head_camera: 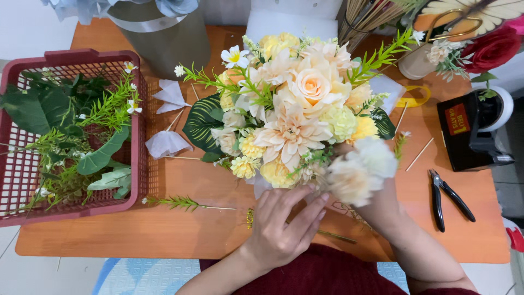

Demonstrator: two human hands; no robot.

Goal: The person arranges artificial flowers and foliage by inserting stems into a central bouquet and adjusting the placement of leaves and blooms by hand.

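Two hands at one bouquet (295, 109) of cream and yellow flowers above the worktop (164, 218): left hand (281, 226) fingers curled round its base; right hand (376, 205) mostly hidden, grip unclear. Red basket (139, 136) of greenery left; black pliers (447, 196) right.

The round bouquet of cream, peach and pale yellow fabric flowers (295, 114) has green striped leaves. Left of it stands a dark red plastic lattice basket (143, 136); right of it lie black-handled metal pliers (448, 198) on the orange wooden table (180, 229).
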